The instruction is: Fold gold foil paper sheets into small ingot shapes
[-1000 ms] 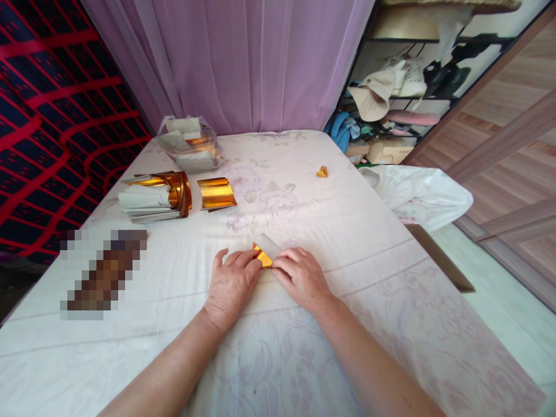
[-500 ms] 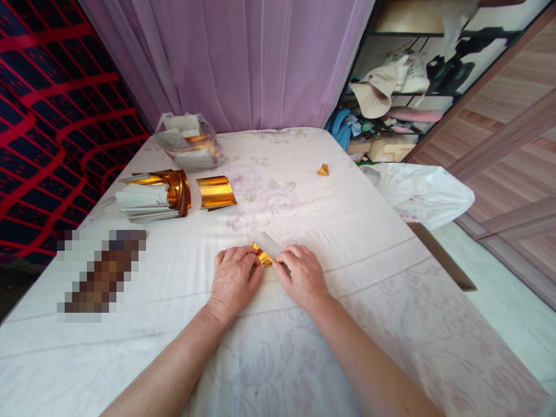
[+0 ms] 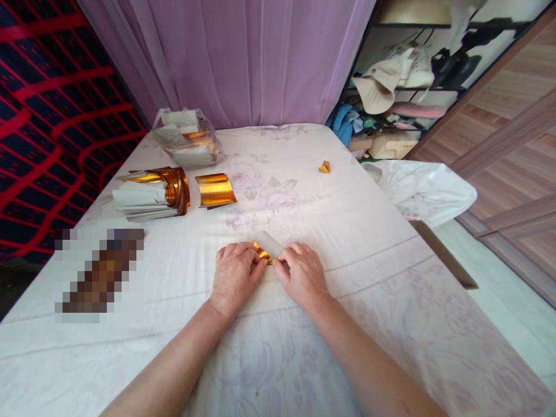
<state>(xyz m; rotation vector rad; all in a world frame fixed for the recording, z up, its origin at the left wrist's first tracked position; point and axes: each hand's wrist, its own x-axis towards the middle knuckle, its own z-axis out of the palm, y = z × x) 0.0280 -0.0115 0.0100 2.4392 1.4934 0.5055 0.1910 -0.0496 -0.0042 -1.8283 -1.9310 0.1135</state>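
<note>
Both grips — left hand (image 3: 234,275), right hand (image 3: 303,274) — on gold paper (image 3: 263,253) between.

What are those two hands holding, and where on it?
A small gold-and-white paper piece, pressed on the sheet: left hand at its left end, right hand at its right.

Two hands, left (image 3: 234,277) and right (image 3: 303,276), on one half-folded gold paper (image 3: 266,251). One loose gold sheet (image 3: 214,190). One stack of gold-and-white sheets (image 3: 150,194). One clear bag of sheets (image 3: 186,139). One small folded gold piece (image 3: 324,167). One white plastic bag (image 3: 423,191).
</note>
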